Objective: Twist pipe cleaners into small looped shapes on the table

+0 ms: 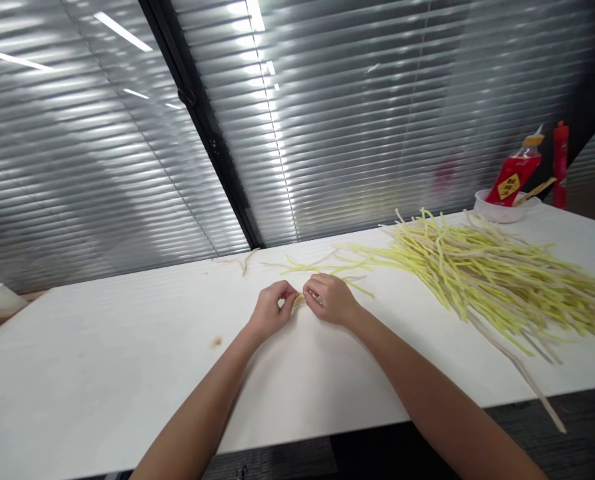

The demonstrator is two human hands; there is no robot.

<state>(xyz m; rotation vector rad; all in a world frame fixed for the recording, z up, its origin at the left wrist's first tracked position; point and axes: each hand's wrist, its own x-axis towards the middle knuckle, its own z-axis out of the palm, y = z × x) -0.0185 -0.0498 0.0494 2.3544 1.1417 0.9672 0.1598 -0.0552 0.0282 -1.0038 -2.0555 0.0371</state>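
Note:
My left hand and my right hand are close together above the middle of the white table. Thumb and fingertips of each are pinched on a short, bent, pale yellow pipe cleaner, which spans the small gap between them. Most of that piece is hidden by my fingers. Just behind my right hand lie a few loose yellow and beige pipe cleaners. To the right spreads a large heap of yellow and beige pipe cleaners.
At the back right, a clear plastic bowl holds a leaning red bottle. A red tube stands beside it. Beige scraps lie near the blinds. One beige strand hangs past the front edge.

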